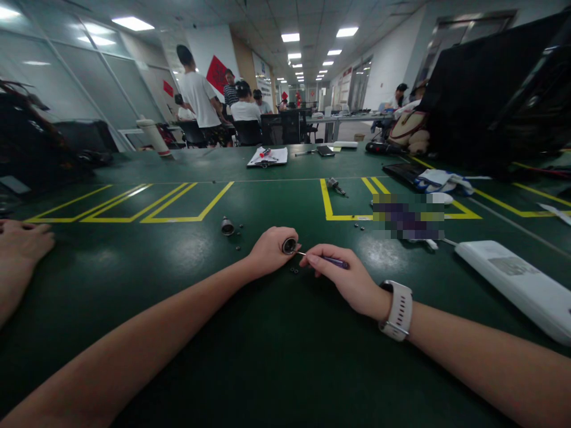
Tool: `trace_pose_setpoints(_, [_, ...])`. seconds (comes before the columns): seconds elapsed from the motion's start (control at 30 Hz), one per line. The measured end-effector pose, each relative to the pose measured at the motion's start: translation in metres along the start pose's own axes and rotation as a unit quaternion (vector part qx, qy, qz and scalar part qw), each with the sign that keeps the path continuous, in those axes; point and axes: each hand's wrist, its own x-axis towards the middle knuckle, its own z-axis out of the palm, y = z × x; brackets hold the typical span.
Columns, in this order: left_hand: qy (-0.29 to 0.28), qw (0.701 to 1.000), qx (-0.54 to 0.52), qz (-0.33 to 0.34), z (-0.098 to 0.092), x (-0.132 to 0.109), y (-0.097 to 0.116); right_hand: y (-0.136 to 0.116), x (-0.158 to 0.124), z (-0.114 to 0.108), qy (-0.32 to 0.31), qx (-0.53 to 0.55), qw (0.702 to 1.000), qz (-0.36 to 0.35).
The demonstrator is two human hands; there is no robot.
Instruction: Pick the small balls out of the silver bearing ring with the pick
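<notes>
My left hand is wrapped round a round metal housing, its hollow end turned toward me. Between the fingers of my right hand is a slim screwdriver with a purple handle. Its thin shaft points left, and the tip reaches the rim of the housing; whether it is inside cannot be made out. Small dark nut-like parts lie on the table just below the hands. Left of my left hand, a second cup-shaped metal part rests with several small pieces around it.
The green table bears yellow tape outlines. A metal assembly lies farther back, near a clipboard with papers. On the right is a white power bank-like box. Another person's hand rests at the left edge.
</notes>
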Motion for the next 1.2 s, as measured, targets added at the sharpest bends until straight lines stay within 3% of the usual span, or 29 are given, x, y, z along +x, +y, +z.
trace_pose_setpoints(0.23, [0.008, 1.0, 0.005, 0.001, 0.0, 0.0, 0.0, -0.004, -0.001, 0.0, 0.036, 0.006, 0.999, 0.012])
trace_pose_setpoints(0.47, [0.009, 1.0, -0.008, 0.016, -0.001, -0.002, 0.0, 0.004, 0.006, -0.003, 0.054, 0.221, 0.97, 0.085])
trace_pose_setpoints(0.57, [0.008, 1.0, -0.014, 0.017, 0.0, -0.001, 0.0, 0.006, 0.006, -0.003, 0.052, 0.264, 0.958, 0.097])
trace_pose_setpoints(0.73, [0.012, 1.0, -0.001, 0.025, 0.0, -0.001, 0.0, 0.005, 0.002, 0.0, 0.061, 0.118, 0.991, 0.03])
trace_pose_setpoints(0.83, [0.007, 1.0, 0.01, 0.024, 0.0, -0.002, 0.001, 0.003, 0.001, 0.0, 0.052, 0.079, 0.995, 0.037])
trace_pose_setpoints(1.03, [-0.001, 1.0, -0.007, 0.014, -0.001, -0.001, 0.001, 0.003, 0.009, -0.005, 0.05, 0.261, 0.957, 0.112])
trace_pose_setpoints(1.2, [0.0, 1.0, -0.025, 0.009, 0.0, 0.0, -0.002, 0.009, 0.014, -0.009, 0.038, 0.3, 0.945, 0.126])
